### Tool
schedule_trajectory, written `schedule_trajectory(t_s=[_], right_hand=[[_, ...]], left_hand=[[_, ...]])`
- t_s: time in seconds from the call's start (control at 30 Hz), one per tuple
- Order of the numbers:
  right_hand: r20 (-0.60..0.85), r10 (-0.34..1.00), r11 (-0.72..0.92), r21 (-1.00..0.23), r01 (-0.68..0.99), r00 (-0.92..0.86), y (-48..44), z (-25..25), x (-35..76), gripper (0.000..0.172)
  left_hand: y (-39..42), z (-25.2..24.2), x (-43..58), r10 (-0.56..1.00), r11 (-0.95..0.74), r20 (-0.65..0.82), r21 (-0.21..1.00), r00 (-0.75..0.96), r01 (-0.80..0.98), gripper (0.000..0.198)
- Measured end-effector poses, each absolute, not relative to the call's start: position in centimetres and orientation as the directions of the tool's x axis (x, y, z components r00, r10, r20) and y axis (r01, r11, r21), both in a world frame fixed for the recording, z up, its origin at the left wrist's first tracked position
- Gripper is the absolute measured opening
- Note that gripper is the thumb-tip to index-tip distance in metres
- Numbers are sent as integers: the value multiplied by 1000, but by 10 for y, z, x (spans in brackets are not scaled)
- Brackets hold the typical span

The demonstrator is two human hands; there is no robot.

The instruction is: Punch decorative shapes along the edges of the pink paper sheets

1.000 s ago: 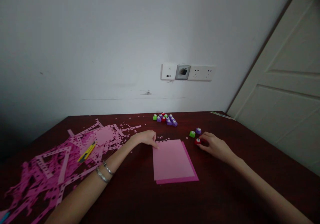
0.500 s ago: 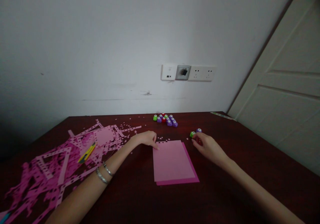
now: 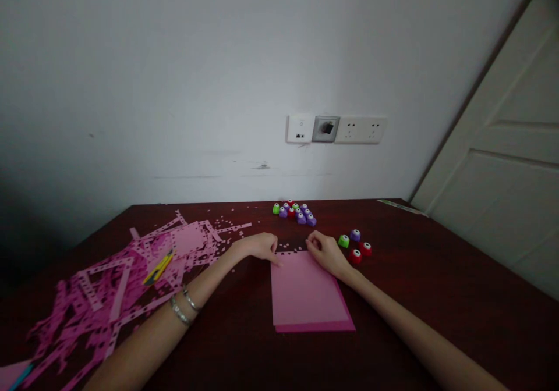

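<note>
Two sheets of pink paper (image 3: pixel 305 292) lie stacked on the dark table, a paler one over a deeper pink one that shows along the right and bottom edges. A row of small dark holes runs along the top edge. My left hand (image 3: pixel 261 245) is closed at the top left corner, its thumb on the paper and its other fingers curled. My right hand (image 3: pixel 327 254) rests at the top right corner with its fingers pressed together; what they hold, if anything, is hidden. Just right of it stand a green craft punch (image 3: pixel 343 241), a purple punch (image 3: pixel 355 235) and two red punches (image 3: pixel 355 256).
A cluster of several coloured punches (image 3: pixel 301 215) stands at the back by the wall. Punched pink strips and scraps (image 3: pixel 126 280) heap up on the left, with a yellow utility knife (image 3: pixel 158 267) on them. Sockets (image 3: pixel 360 130) are on the wall.
My right hand has moved left from the small punches to the paper's top right corner, leaving the red punches in plain sight. My left hand stays on the paper. The view has shifted slightly.
</note>
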State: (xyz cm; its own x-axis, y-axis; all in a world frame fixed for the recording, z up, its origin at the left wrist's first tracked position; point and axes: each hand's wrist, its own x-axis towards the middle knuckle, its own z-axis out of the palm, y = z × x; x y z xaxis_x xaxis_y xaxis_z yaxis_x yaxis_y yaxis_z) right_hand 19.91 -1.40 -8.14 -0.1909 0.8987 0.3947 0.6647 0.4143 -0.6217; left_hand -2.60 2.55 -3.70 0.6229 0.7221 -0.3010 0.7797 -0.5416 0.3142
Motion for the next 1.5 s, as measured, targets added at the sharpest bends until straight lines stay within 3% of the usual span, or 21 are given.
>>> schedule_trajectory(t_s=[0.17, 0.33, 0.4, 0.5, 0.77, 1.5], right_hand=[[372, 921, 359, -697, 620, -115, -8, -89, 202, 14], [334, 941, 303, -759, 576, -54, -3, -91, 204, 16], [325, 944, 292, -763, 577, -48, -2, -91, 204, 16], [324, 945, 289, -762, 579, -45, -2, -90, 204, 17], [324, 945, 295, -772, 563, -49, -1, -92, 205, 19], [291, 955, 280, -799, 532, -66, -1, -92, 204, 15]], left_hand=[[23, -37, -27, 742, -518, -263, 359, 617, 777, 43], [41, -42, -33, 901, -377, 9, 511, 434, 772, 34], [56, -43, -34, 945, -321, 124, 529, 302, 786, 26], [85, -45, -30, 951, -308, 198, 508, 239, 804, 13], [133, -55, -8, 975, -220, 145, 463, 171, 859, 22], [142, -67, -1, 989, -139, 109, 468, 99, 873, 24]])
